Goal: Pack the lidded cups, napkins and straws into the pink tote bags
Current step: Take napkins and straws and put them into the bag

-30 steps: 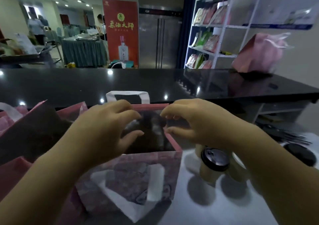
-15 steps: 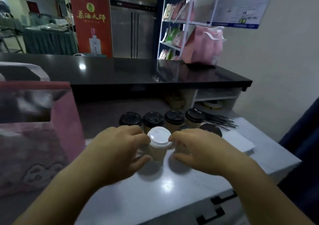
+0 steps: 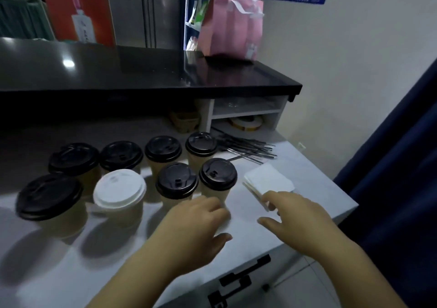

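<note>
Head view, with the napkin stack (image 3: 268, 181) taken as reference. The stack lies near the right-hand corner of the white counter (image 3: 106, 272). To its right I see only a narrow strip of surface before the edge, and past that edge a dark blue curtain (image 3: 390, 165). In front of the stack the counter runs bare to its near edge, where a black drawer handle (image 3: 238, 279) shows below.

The right hand (image 3: 298, 220) is over that bare stretch with its fingers spread wide. Its forefinger is laid on the stack's near corner and its thumb is out to the side, gripping nothing. The left hand (image 3: 196, 225) is left of the stack, just in front of the nearest black-lidded cup (image 3: 218, 174). Its fingers are loosely curled, knuckles up, holding nothing that I can see (the fingertips are tucked under).

Left of the stack stand eight cups in two rows, seven with black lids and one white-lidded cup (image 3: 119, 189) in the front row. Every lid is on, so the contents are hidden. Behind the stack lie the dark straws (image 3: 246, 149) in a loose bundle, and behind those a white cubby (image 3: 248, 112) holds a roll (image 3: 246, 123) on its lower level. Farther behind, the pink tote bags (image 3: 233, 23) stand upright on the black raised counter (image 3: 142, 71); I cannot tell what is in them.
</note>
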`<state>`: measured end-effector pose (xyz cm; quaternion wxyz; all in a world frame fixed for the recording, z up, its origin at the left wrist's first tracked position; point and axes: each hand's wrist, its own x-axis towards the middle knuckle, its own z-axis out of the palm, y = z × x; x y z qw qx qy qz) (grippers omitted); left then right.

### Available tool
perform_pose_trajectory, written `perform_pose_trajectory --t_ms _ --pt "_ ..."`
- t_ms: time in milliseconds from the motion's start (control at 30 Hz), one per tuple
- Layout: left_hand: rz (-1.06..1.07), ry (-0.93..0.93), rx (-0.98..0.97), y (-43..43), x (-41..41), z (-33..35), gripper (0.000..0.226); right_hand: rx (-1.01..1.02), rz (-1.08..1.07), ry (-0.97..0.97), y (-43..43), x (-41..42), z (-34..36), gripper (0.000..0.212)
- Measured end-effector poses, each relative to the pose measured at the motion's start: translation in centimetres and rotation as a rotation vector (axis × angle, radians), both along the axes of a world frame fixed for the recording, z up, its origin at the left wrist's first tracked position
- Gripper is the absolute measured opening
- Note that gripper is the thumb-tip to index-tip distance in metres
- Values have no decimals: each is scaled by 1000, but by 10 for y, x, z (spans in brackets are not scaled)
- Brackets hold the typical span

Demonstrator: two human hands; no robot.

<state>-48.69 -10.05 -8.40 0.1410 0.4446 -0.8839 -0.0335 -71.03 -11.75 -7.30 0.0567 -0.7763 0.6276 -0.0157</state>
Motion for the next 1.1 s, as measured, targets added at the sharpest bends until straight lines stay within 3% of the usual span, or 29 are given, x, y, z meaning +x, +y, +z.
perform_pose_trajectory --t_ms 300,633,767,900,1100 --pt "-152 -6 77 -109 -118 -45 25 1 -248 -12 -80 -81 -40 34" --pt "45 -119 251 -172 -167 -100 20 100 -308 -170 -159 -125 -88 50" --pt "44 76 273 -182 -174 -106 11 179 -277 -236 -185 -140 -100 52" --pt "101 263 248 -183 -187 -109 23 212 -294 -385 -204 -163 -102 49" --pt "284 395 254 -178 -205 -107 30 248 -274 -535 -221 -194 -98 20"
